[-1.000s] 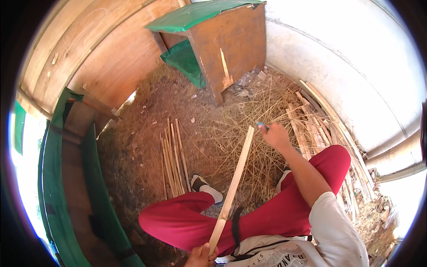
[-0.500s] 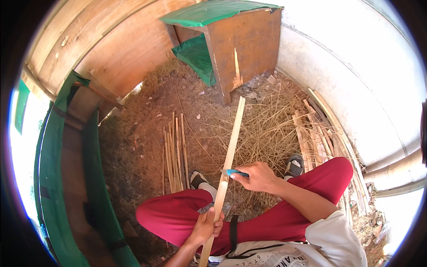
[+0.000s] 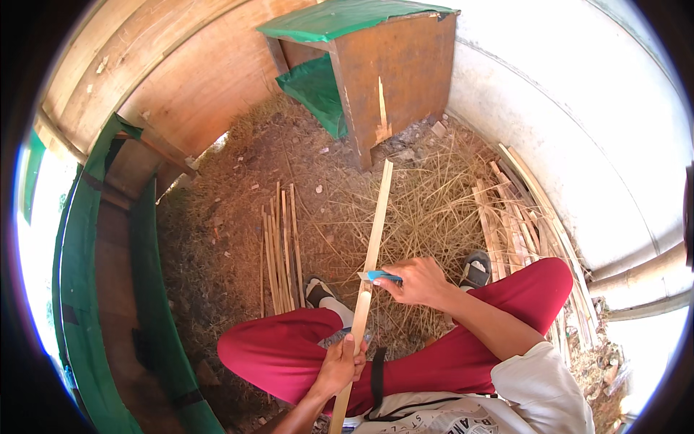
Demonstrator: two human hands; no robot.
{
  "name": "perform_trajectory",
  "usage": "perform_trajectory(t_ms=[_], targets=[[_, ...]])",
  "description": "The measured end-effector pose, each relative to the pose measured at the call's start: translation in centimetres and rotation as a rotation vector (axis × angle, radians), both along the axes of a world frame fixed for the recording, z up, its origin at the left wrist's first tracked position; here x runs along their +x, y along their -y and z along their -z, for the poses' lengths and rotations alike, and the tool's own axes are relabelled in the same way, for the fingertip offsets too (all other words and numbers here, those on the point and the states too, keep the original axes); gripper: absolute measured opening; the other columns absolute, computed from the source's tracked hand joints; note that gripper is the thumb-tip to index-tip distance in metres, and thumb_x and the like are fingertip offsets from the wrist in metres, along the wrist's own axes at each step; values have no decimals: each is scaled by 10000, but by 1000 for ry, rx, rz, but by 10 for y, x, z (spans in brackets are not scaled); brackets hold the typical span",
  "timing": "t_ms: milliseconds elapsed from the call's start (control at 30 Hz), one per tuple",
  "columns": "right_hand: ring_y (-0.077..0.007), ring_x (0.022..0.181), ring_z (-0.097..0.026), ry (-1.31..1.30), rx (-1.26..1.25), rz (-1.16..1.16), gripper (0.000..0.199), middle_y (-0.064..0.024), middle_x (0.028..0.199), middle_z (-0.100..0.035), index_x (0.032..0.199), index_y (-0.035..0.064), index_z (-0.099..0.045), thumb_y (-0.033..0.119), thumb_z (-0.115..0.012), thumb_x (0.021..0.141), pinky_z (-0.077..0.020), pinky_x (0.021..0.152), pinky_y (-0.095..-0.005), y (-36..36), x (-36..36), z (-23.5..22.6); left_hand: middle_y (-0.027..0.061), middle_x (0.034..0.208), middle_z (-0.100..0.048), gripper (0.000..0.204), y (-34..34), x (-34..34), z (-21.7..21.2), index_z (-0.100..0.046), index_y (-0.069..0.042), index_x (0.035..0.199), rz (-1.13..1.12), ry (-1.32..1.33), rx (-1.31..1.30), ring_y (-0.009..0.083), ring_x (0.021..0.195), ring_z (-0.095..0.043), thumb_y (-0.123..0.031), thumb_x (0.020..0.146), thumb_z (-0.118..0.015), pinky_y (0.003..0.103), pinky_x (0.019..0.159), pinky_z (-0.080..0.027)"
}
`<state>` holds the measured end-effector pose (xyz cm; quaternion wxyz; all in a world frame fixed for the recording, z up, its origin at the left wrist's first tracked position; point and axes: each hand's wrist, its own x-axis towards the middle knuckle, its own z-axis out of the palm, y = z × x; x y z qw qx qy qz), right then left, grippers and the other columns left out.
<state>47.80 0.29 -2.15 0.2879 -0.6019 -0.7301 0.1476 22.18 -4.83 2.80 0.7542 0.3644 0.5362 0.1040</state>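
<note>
In the head camera's view, a person in red trousers, seated with knees spread, holds a long wooden strip over the lap. The fingers of the left hand are clamped around its lower part, with a short tail of the strip running on below them toward the body.

The strip's long axis stretches away from those fingers, leaning slightly right to a far tip well beyond both hands. The fingers of the right hand, closed on the handle of a blue knife, are just right of the strip, farther from the body than the left. The blade points left from them and lies across the strip; whether its edge bites into the wood cannot be told. The right hand is the nearer to the strip's middle, the left to its lower end.

On the ground, left of the right fingers, thin sticks lie side by side; beyond those fingers spreads straw-like litter, with a pile of slats farther right.
</note>
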Motion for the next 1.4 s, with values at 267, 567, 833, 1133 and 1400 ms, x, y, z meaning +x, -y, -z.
perform_trajectory(t_ms=[267,567,833,1133,1400], targets=[[-239,456,-607,84,-53,72,457,-82,587,-644,991,136,-773,526,-537,955,-446,391,-381,-10,5,11,-26,661,-374,435,6,-3,-3,-489,-43,991,5,-49,-54,58,479,-313,-418,1085,-289,235,422,-278],[-294,590,-662,106,-126,243,407,-115,619,-667,995,168,-783,506,-565,932,-525,507,-436,-38,40,27,-26,662,-383,429,27,-21,-17,-501,-33,1004,57,-102,-104,45,478,-319,-396,1089,-290,228,420,-285],[-282,616,-671,122,-269,243,413,-111,649,-677,1065,196,-767,522,-546,939,-541,544,-424,-47,45,24,-26,645,-372,427,34,-31,-32,-498,-38,993,102,-163,-86,64,487,-323,-385,1088,-267,240,434,-296],[-329,741,-704,71,-450,434,481,-164,712,-675,985,134,-758,539,-499,965,-578,679,-451,-59,80,24,91,815,-633,237,88,-137,45,-628,-98,1029,694,-651,661,306,734,-629,-275,989,-475,437,597,-496],[-378,791,-698,-19,-513,675,484,-196,782,-689,914,69,-749,489,-513,968,-567,744,-479,-57,132,62,57,756,-580,315,97,-145,39,-606,-50,1039,620,-793,526,209,649,-564,-305,1030,-422,354,564,-463]])
